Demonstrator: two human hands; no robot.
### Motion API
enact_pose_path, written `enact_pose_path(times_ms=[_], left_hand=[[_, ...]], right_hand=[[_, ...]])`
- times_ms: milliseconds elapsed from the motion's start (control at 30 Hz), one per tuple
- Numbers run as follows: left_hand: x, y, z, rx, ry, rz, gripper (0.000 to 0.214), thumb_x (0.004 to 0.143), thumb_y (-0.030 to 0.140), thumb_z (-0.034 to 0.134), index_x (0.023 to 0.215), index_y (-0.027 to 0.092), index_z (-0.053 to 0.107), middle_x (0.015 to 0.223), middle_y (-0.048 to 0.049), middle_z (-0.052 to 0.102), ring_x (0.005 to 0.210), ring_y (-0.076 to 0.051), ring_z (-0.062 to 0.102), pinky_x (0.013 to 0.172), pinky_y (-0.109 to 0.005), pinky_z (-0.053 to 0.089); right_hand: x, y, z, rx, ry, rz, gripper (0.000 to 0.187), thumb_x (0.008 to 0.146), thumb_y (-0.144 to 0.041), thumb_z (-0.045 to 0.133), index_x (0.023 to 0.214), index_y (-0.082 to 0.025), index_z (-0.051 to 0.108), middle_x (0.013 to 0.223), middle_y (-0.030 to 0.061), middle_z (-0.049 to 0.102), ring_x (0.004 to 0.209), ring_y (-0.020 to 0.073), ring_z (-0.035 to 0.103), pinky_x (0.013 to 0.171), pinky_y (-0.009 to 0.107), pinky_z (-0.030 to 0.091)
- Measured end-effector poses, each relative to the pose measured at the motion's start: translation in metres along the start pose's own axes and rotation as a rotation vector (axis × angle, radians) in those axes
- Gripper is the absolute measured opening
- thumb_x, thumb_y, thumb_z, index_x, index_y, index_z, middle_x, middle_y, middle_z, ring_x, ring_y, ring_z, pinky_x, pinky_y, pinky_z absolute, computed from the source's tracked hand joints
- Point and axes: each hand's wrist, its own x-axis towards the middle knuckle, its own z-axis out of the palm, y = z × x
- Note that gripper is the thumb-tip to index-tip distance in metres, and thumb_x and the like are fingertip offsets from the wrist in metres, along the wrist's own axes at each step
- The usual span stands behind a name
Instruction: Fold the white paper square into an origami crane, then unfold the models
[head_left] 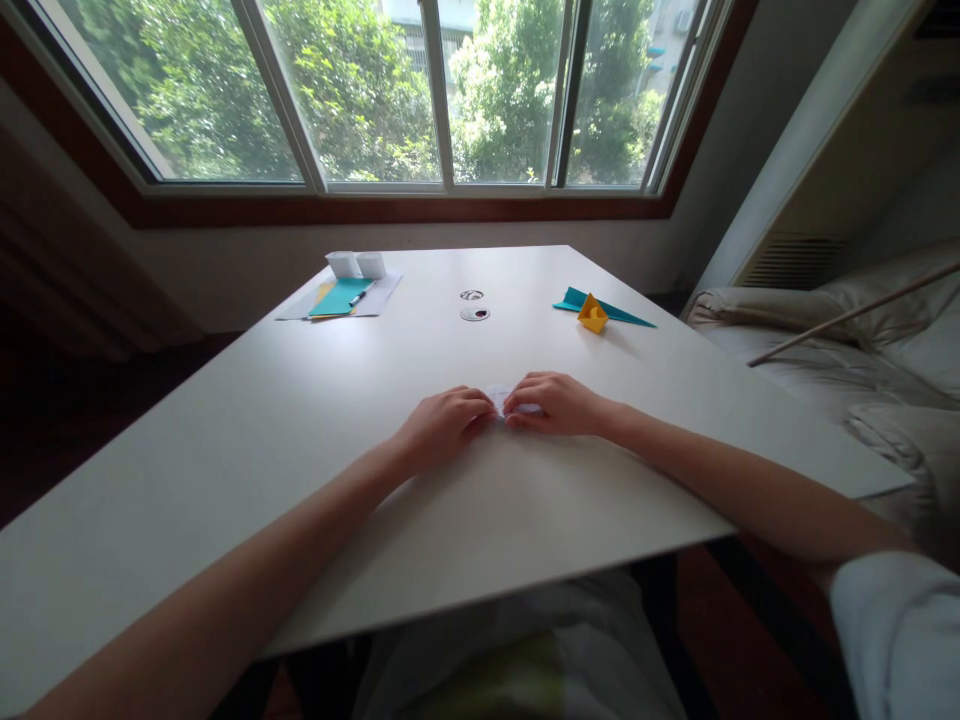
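A small piece of white paper (498,398) lies on the table in the middle of the view, partly covered by my fingers. My left hand (448,422) has its fingers curled and pressed together on the paper's left edge. From the other side, my right hand (556,403) grips the right part of the paper, thumb nearest me and fingers bent over the top. The paper looks folded, but its exact shape is hidden.
Beyond my right hand, a yellow paper boat (592,315) stands by a teal paper plane (619,312). Two round flat pieces (475,314) lie at the back centre. At the back left are teal paper sheets (342,297), a pen (361,295) and white folded boxes (356,264).
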Motion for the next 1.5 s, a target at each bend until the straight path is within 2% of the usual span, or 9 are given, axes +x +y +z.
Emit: enact_pose_path(times_ms=[300,533,633,733,933,1167,1233,1333,1500], left_hand=[[0.006,0.000,0.002,-0.136,0.092,-0.172,0.019,0.082,0.031,0.049,0.089,0.019,0.062,0.085,-0.0016,0.065,0.072,-0.014,0.057,0.068,-0.024,0.043],[0.003,-0.002,0.001,-0.086,0.068,-0.132,0.019,0.084,0.029,0.044,0.091,0.020,0.059,0.084,-0.0008,0.065,0.069,-0.014,0.057,0.064,-0.023,0.041],[0.000,-0.002,-0.003,-0.068,0.022,-0.050,0.022,0.085,0.024,0.042,0.101,0.022,0.056,0.092,-0.0010,0.065,0.074,-0.014,0.058,0.066,-0.023,0.041],[-0.002,-0.002,-0.007,-0.051,-0.032,0.026,0.025,0.085,0.019,0.040,0.103,0.023,0.058,0.096,-0.0016,0.065,0.080,-0.015,0.059,0.070,-0.023,0.042],[-0.004,-0.002,-0.007,-0.014,-0.067,0.064,0.035,0.084,0.013,0.037,0.108,0.023,0.060,0.107,-0.0033,0.064,0.092,-0.017,0.060,0.080,-0.025,0.044],[-0.012,0.008,-0.010,0.160,-0.141,0.071,0.038,0.089,0.020,0.032,0.123,0.024,0.051,0.129,-0.0035,0.051,0.116,-0.019,0.050,0.095,-0.032,0.039],[-0.015,0.011,-0.010,0.197,-0.176,0.064,0.041,0.089,0.018,0.033,0.128,0.023,0.045,0.133,-0.0046,0.047,0.117,-0.019,0.048,0.097,-0.032,0.037],[-0.017,0.012,-0.011,0.246,-0.240,0.037,0.046,0.088,0.015,0.032,0.134,0.020,0.037,0.139,-0.0068,0.039,0.121,-0.019,0.044,0.099,-0.033,0.035],[-0.020,0.019,-0.015,0.322,-0.374,-0.008,0.053,0.086,0.012,0.031,0.138,0.019,0.027,0.144,-0.0089,0.028,0.130,-0.019,0.031,0.101,-0.039,0.031]], right_hand=[[0.005,-0.004,0.008,0.105,0.103,0.212,0.014,0.080,-0.027,0.056,0.081,-0.017,0.066,0.076,0.0037,0.065,0.071,0.0129,0.057,0.068,0.024,0.042],[0.006,-0.007,0.008,0.164,0.109,0.280,0.011,0.077,-0.024,0.057,0.076,-0.016,0.065,0.072,0.0016,0.063,0.066,0.0103,0.055,0.063,0.021,0.040],[0.007,-0.007,0.009,0.172,0.121,0.301,0.010,0.076,-0.022,0.057,0.074,-0.016,0.064,0.070,0.0008,0.061,0.064,0.0093,0.053,0.061,0.020,0.038],[0.007,-0.008,0.011,0.185,0.138,0.316,0.008,0.075,-0.020,0.057,0.070,-0.015,0.062,0.069,0.0006,0.060,0.063,0.0090,0.052,0.060,0.020,0.038],[0.007,-0.010,0.013,0.172,0.153,0.327,0.008,0.074,-0.017,0.056,0.066,-0.014,0.059,0.068,0.0012,0.058,0.062,0.0092,0.050,0.059,0.020,0.036],[0.008,-0.010,0.017,0.139,0.173,0.323,0.007,0.074,-0.018,0.056,0.069,-0.014,0.059,0.070,0.0020,0.059,0.066,0.0107,0.051,0.063,0.022,0.038],[0.007,-0.009,0.018,0.164,0.179,0.315,0.006,0.074,-0.017,0.056,0.077,-0.015,0.061,0.073,0.0014,0.060,0.067,0.0105,0.053,0.065,0.022,0.039],[0.006,-0.007,0.018,0.197,0.161,0.296,0.015,0.076,-0.014,0.054,0.089,-0.017,0.061,0.077,0.0006,0.061,0.068,0.0097,0.054,0.066,0.021,0.041],[0.006,-0.004,0.014,0.138,0.106,0.207,0.012,0.079,-0.016,0.054,0.081,-0.016,0.066,0.080,0.0041,0.061,0.072,0.0112,0.055,0.069,0.022,0.043]])
